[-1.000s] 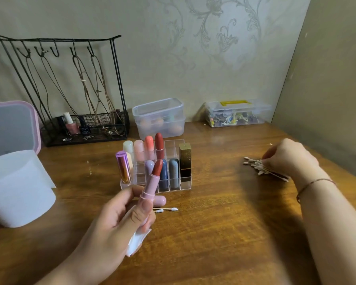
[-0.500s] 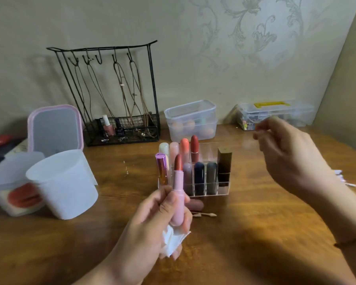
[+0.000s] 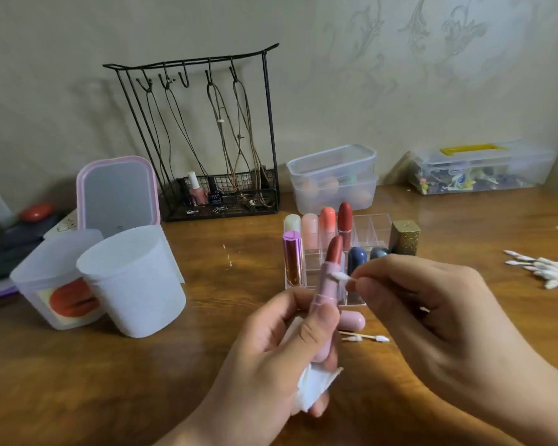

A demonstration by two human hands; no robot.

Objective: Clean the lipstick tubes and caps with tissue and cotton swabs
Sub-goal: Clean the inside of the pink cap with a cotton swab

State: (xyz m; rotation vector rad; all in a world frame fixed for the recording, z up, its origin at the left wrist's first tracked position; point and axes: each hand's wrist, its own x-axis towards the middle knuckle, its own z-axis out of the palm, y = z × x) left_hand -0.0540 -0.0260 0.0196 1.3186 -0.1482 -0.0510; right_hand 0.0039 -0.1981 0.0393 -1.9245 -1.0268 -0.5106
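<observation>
Pink lipstick tube [image 3: 325, 296], red bullet exposed

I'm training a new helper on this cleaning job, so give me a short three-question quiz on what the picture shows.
1. True or false: the left hand grips the uncapped pink lipstick along with a tissue.
2. What touches the tube's rim? A) cotton swab B) brush C) bare thumb
3. Where does the pile of spare swabs lie, relative to the right hand?

Key: 1 true; 2 A; 3 on the table to its right.
</observation>
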